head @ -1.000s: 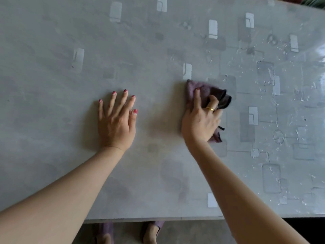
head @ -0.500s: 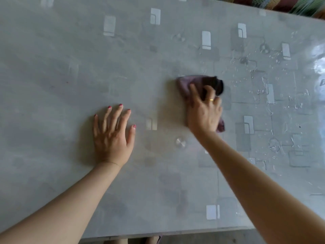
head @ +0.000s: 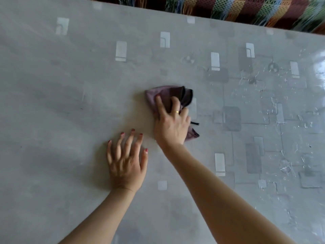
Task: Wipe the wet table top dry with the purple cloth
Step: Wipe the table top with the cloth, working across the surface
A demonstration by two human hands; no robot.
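The grey patterned table top (head: pixel 70 103) fills the view. A bunched purple cloth (head: pixel 163 94) with a dark edge lies near the table's middle. My right hand (head: pixel 172 124) presses down on the cloth, fingers spread over it, a gold ring on one finger. My left hand (head: pixel 125 161) rests flat on the table, just left of and nearer than the right hand, fingers apart, holding nothing. Water drops and streaks (head: pixel 274 103) cover the right part of the table; the left part looks matt and dry.
A striped, fringed woven fabric (head: pixel 237 9) lies beyond the table's far edge along the top right. The right edge of the table shows bright glare (head: pixel 318 67).
My right hand has pushed the cloth away from me, towards the far side. The view has shifted forward, so the far edge and the striped fabric show. My left hand stays flat.
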